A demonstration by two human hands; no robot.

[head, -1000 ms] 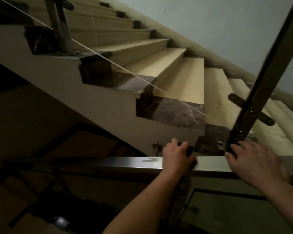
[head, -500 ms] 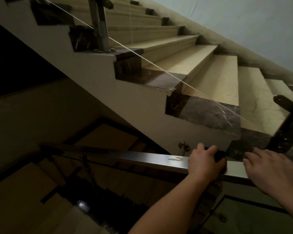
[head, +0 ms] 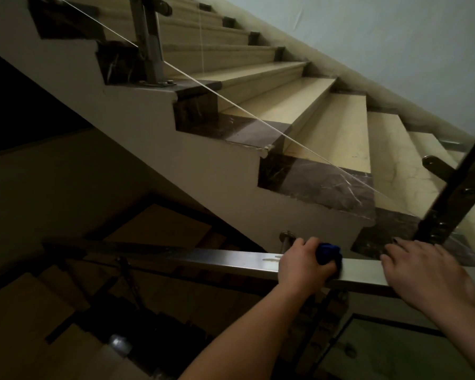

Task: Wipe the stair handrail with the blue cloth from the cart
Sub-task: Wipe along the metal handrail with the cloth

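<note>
The hands are apart on the rail. The left hand (head: 303,266) curls over the rail's top and clamps the cloth against the metal. The right hand (head: 428,272) lies flat with straight fingers and holds nothing, probably as a brace.

Beyond both hands the stairs (head: 327,127) climb away to the left. The rail (head: 203,257) runs from under the right hand, beneath the left and on into the dark, so most of what shows lies left of the cloth. A post (head: 455,193) rises just beyond the right hand.

The cloth (head: 328,253) is bunched small and shows only on the left hand's right side, pressed down so the grip rubs as it slides. A pale mark (head: 270,259) sits on the rail just left of the left hand, likely the next spot to wipe.
</note>
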